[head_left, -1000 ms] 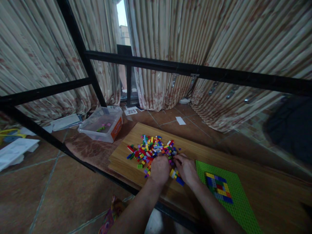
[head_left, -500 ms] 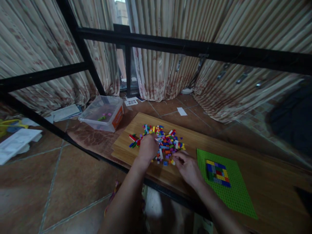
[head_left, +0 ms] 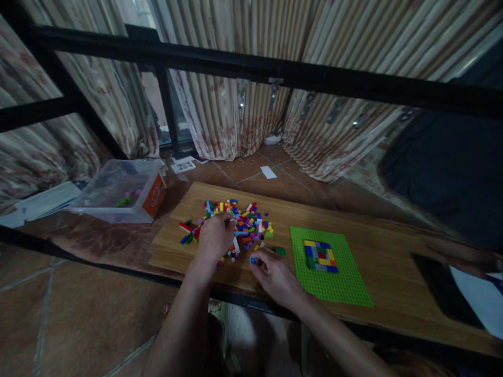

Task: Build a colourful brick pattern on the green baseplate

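Loose toy building bricks (head_left: 249,226) of many colours lie in a heap on the wooden board. My left hand (head_left: 215,235) is over the heap's left part, its fingers curled and pressed together; what they hold, if anything, is hidden. At the heap's near edge, my right hand (head_left: 277,277) has its thumb and fingertips closed on a small blue brick (head_left: 253,259) with a pale mark. Just beyond that hand lies a dark green brick (head_left: 280,252). To the right, a green baseplate (head_left: 348,285) carries a square, multicoloured brick build (head_left: 321,256).
A clear plastic box (head_left: 118,209) with a few bricks inside stands on the floor left of the wooden board (head_left: 243,277). A black bar (head_left: 220,60) crosses ahead before curtains (head_left: 267,31). A dark flat object (head_left: 444,290) and white paper (head_left: 477,298) lie at the right.
The view has swung right, shifting the scene left. My right hand has moved onto the blue brick, which lay free before. My left hand stays over the heap.
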Motion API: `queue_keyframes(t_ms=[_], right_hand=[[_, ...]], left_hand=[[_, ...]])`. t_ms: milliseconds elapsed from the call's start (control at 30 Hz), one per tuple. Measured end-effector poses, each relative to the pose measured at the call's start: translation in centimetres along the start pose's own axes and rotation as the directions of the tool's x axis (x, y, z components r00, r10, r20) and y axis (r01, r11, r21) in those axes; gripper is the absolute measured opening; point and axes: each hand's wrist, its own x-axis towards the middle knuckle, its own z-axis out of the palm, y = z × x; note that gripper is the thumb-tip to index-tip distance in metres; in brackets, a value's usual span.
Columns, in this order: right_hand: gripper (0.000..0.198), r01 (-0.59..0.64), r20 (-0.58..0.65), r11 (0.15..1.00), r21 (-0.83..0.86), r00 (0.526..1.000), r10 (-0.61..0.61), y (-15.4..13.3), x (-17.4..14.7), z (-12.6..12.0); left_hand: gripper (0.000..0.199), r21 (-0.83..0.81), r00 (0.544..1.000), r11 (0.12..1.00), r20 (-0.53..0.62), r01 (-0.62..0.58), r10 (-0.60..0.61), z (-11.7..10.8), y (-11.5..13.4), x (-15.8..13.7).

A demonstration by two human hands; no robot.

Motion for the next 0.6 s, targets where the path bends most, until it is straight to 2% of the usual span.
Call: queue_keyframes(t_ms=[100,200,333,467,600], right_hand=[[0.013,-0.089,-0.015,0.988,0.123,0.996,0.092,1.0,-2.3,-1.7],[0.018,-0.165,-0.067,0.97,0.181,0.981,0.18,3.4,-4.5,-3.9],[0.03,-0.306,-0.226,0.926,0.22,0.908,0.354,7.7,-6.1,-7.7],[0.037,-0.311,-0.301,0.893,0.326,0.861,0.41,10.8,-6.1,-11.3],[0.039,-0.273,-0.334,0.837,0.475,0.824,0.458,12.5,-5.7,-12.5]], left_hand=[[0.023,0.001,0.998,0.999,0.047,-0.049,0.049,1.1,1.1,-0.2],[0.021,-0.003,0.986,0.991,0.097,-0.133,0.133,2.6,2.7,-0.8],[0.019,-0.065,0.944,0.961,0.178,-0.27,0.277,4.5,5.0,-1.5],[0.018,-0.122,0.902,0.931,0.232,-0.344,0.364,6.3,7.2,-2.0],[0.018,-0.154,0.862,0.911,0.297,-0.381,0.411,7.8,9.2,-2.4]])
